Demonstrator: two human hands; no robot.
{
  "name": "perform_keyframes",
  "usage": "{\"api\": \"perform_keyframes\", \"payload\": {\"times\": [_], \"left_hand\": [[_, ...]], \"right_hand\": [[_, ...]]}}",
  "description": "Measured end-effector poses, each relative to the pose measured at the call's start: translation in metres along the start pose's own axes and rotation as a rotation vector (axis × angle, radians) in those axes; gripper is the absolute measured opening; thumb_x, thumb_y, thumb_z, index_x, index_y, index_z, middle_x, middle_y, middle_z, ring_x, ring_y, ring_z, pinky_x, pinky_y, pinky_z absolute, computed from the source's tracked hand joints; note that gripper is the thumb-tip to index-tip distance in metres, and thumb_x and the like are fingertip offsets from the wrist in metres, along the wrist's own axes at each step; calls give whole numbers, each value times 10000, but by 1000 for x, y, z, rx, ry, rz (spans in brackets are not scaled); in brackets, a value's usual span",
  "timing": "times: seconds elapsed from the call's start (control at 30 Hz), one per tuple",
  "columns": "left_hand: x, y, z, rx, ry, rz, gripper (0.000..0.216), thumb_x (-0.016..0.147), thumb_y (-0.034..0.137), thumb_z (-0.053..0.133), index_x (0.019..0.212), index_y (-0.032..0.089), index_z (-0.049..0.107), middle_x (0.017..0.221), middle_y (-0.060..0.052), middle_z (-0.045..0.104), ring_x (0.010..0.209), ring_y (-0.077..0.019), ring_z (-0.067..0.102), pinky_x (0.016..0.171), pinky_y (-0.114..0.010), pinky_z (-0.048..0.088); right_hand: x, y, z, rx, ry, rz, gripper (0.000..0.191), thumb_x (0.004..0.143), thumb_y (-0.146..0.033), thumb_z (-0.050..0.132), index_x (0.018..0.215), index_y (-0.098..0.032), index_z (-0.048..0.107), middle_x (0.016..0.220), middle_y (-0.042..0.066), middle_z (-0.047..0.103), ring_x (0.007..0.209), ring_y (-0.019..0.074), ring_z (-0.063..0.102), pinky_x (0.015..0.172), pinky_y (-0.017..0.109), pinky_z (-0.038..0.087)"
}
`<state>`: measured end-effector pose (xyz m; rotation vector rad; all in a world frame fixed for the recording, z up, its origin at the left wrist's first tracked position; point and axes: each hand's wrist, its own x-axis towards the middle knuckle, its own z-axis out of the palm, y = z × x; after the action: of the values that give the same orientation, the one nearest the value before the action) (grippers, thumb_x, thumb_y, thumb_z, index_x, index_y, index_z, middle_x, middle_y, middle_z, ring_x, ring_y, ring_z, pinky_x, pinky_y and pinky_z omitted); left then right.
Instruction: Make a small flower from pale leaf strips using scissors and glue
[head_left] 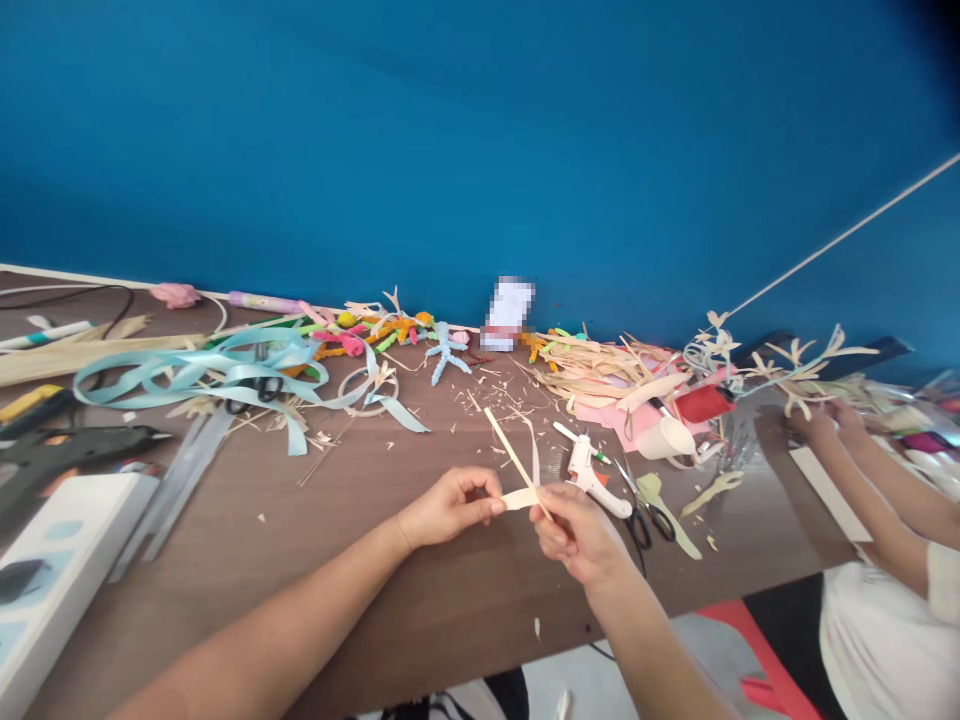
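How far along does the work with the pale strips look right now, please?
Seemingly done: branched cut-outs at the right end of the table, trimmings scattered about. In hand: the left hand and right hand pinch one pale strip between them. Seemingly left: a heap of uncut strips behind the white glue gun.

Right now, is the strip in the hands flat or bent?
Bent: the strip runs level from the left hand to the right hand, then curls upward beside a stick.

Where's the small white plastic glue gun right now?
Head view, right of centre on the brown table: the white glue gun lies just beyond the right hand, which holds a pale strip with the left hand, and left of the black-handled scissors.
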<state>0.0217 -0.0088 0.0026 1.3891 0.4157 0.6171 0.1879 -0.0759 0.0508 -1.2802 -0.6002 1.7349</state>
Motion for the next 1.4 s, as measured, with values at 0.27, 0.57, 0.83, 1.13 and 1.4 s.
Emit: {"api": "perform_keyframes", "payload": {"times": [0.27,0.57,0.83,1.13,1.4], "left_hand": [[1,3,0,34,7,-5,264,735,366,552,626,129,512,578,9,485,556,-87,442,549,-202,356],[1,4,0,37,11,-25,282,727,381,554,600,134,506,560,11,489,543,-89,449,544,-205,359],[1,4,0,7,10,-45,273,727,368,554,593,138,491,563,14,492,539,-87,446,548,-207,362],[1,1,0,5,13,-39,250,734,340,555,605,132,509,569,13,493,548,-84,441,554,-206,356],[2,-9,-4,-321,230,-52,221,683,322,624,643,122,538,605,3,544,508,-80,482,533,-225,397]], "right_hand": [[-7,-14,-9,13,25,-21,283,631,-375,639,527,-120,570,269,-94,324,241,-2,166,293,154,115],[-17,-29,-23,21,66,-81,257,630,-348,643,523,-124,577,271,-90,325,249,2,166,296,151,136],[-27,-42,-31,2,51,-108,248,670,-362,603,548,-150,560,296,-100,278,269,17,147,307,165,140],[-37,-67,-42,17,118,-183,236,677,-358,578,555,-162,531,316,-108,240,287,22,119,300,161,122],[-29,-60,-38,176,433,-665,236,774,-386,474,626,-202,464,432,-90,266,341,51,190,334,172,195]]}}
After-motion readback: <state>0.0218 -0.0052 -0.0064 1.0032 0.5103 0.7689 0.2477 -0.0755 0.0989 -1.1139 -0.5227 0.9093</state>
